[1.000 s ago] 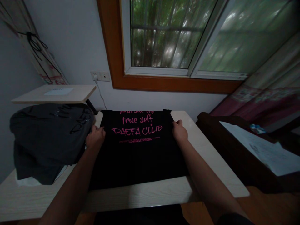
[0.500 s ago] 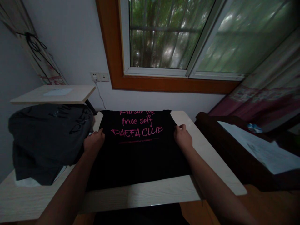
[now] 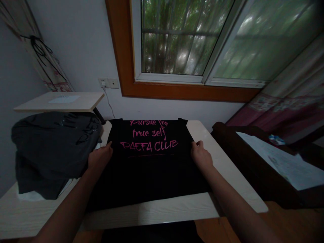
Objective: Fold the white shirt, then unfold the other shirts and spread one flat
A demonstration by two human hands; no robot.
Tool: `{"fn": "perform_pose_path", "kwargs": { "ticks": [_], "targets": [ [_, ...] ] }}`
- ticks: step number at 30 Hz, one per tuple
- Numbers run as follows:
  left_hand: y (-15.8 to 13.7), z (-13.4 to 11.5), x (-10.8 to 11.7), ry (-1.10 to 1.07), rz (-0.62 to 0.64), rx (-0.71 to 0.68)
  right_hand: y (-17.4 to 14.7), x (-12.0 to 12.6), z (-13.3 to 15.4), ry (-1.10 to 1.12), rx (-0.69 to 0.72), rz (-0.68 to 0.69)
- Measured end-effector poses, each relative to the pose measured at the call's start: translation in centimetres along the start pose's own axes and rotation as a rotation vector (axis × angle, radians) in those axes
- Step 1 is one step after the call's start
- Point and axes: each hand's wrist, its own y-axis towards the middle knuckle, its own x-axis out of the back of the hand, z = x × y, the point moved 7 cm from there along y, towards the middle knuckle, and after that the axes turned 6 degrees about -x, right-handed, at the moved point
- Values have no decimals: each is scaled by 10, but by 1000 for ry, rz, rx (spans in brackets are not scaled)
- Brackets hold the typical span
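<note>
A black T-shirt (image 3: 152, 175) with pink lettering lies spread over the pale wooden table (image 3: 152, 214), its top reaching the table's far edge. My left hand (image 3: 100, 156) pinches the shirt's left side, fingers closed on the cloth. On the opposite side, my right hand (image 3: 201, 155) grips the right edge between thumb and fingers. The cloth between both hands looks fairly flat.
Dark grey clothing (image 3: 54, 152) is heaped on the table's left, under a small raised shelf (image 3: 86, 103) bearing a paper sheet. A cord hangs from a wall socket (image 3: 108, 83). Right of the table stands dark brown furniture (image 3: 243, 168) with white sheets on it.
Both hands, still holding the shirt, have drawn slightly toward me, and the right hand has shifted a little outward. More of the top line of lettering shows.
</note>
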Motion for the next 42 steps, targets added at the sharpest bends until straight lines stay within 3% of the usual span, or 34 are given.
{"fn": "perform_pose_path", "kwargs": {
  "ticks": [4, 12, 17, 21, 26, 31, 36, 42],
  "targets": [
    [-7, 4, 1, 5, 56, -19, -17, 5, 0, -65, 47, 33],
    [-33, 13, 1, 26, 300, -68, -39, 15, -1, -155, 161, 167],
    [-39, 21, 4, -11, 453, -90, -29, 9, -10, -99, 213, 362],
    [-30, 15, 13, 7, 421, -111, -5, 7, -13, -50, 240, 453],
    [-6, -1, 31, 20, 193, -83, 40, 21, 5, -18, 176, 302],
    [31, -10, 25, -27, 181, -16, 76, 28, 37, 23, 65, 91],
    [60, -9, 9, -44, 130, 87, 85, 20, 48, 84, -25, -51],
    [57, -13, -3, -30, -16, 96, 85, 7, 36, 112, -67, -136]
  ]
}}
